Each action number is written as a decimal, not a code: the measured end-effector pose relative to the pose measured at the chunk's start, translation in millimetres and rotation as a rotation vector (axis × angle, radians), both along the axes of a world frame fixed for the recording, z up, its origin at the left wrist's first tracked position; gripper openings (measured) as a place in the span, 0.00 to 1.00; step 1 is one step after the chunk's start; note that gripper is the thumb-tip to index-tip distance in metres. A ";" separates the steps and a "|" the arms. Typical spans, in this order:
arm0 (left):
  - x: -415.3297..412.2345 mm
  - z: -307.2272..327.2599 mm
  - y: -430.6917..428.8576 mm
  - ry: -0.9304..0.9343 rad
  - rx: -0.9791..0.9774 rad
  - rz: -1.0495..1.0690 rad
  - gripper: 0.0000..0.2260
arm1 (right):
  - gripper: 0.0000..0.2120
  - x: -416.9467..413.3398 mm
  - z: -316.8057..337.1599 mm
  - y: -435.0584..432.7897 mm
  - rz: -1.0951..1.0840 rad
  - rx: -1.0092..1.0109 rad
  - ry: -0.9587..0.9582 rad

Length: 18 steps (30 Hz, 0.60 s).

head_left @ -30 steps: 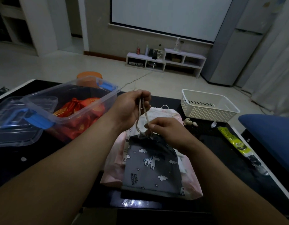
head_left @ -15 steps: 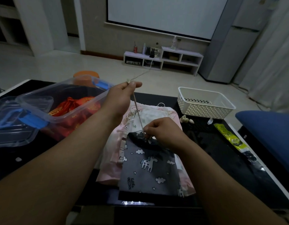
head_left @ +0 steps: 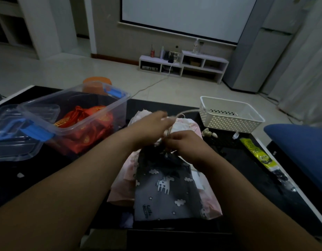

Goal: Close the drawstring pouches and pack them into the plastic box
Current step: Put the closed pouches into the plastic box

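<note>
Pouch in hand: grey fabric drawstring pouch [head_left: 167,192] printed with white unicorns and clouds, lying flat on a pile of pale pink fabric pouches [head_left: 120,189] on the glossy black table [head_left: 238,160].
Long axis: runs from the table's near edge away from the person, with the gathered mouth at the far end, under both hands.
Right hand [head_left: 185,144]: fingers curled, pinching the bunched neck of the pouch.
Left hand [head_left: 149,125]: blurred, just beyond the mouth beside the thin beige cord [head_left: 181,114]; I cannot tell whether it grips the cord.
Cord: rises from the neck and loops off to the far right.
Step, as judged: cinching the mouth; packing not yet begun for this pouch.
Key relation: clear plastic box with blue latches [head_left: 95,115] sits to the left of the grip, apart from the pile, so the left hand is nearer it; the pouch would travel left, mouth end leading or turned.
Counts: one grey pouch; one box; one clear lid [head_left: 13,142] left of it; red-and-gold pouches [head_left: 87,120] inside, several, number unclear; pink pouches, number unclear; one white perforated basket [head_left: 229,120] at the right.
</note>
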State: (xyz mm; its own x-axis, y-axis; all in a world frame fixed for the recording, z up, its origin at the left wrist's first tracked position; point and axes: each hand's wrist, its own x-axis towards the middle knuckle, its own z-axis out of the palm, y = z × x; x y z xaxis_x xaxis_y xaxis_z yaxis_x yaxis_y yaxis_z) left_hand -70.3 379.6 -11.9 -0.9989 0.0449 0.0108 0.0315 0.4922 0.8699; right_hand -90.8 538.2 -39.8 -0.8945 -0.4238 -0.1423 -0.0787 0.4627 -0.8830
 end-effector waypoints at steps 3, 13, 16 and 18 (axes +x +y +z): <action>5.8 -18.2 -6.9 -0.045 -0.175 -0.086 0.14 | 0.12 -4.3 3.4 5.4 -0.018 -0.009 -0.070; 11.4 -25.8 -13.6 0.097 -0.404 -0.038 0.11 | 0.03 -1.7 1.9 5.8 -0.069 -0.018 -0.038; 9.9 -22.2 -6.8 0.153 -0.530 0.002 0.06 | 0.04 -2.3 3.7 7.2 -0.104 0.023 0.002; 9.0 -20.2 -1.8 0.091 -0.527 0.013 0.10 | 0.06 -3.9 3.5 6.9 -0.136 0.019 0.029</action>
State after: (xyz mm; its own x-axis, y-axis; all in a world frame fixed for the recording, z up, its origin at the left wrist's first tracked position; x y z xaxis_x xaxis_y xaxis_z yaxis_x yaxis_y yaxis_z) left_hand -61.2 377.8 -32.1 -0.9955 0.0553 0.0769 0.0864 0.8626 0.4985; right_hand -94.7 545.1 -36.2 -0.9474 -0.2957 -0.1223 -0.0395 0.4872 -0.8724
